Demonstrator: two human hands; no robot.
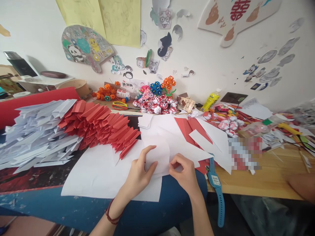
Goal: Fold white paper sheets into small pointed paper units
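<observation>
A sheet of white paper (157, 155), curved up along its right side, lies in front of me over larger white sheets (91, 173). My left hand (140, 172) rests at its left side, thumb and forefinger spread apart. With thumb and forefinger curled into a pinch, my right hand (183, 172) grips the right edge of that paper. Just beyond my left hand is a long row of folded red paper pieces (98, 121). Folded white paper pieces (41, 131) are heaped to its left.
Red and white paper flowers (159, 104) and fuzzy orange flowers (105, 92) line the wall. A blue watch (215, 180) hangs over the table edge at right. Beyond it are cut sheets, a yellow bottle (211, 99) and a clear bottle (261, 126). Another person's arm (301, 185) shows at far right.
</observation>
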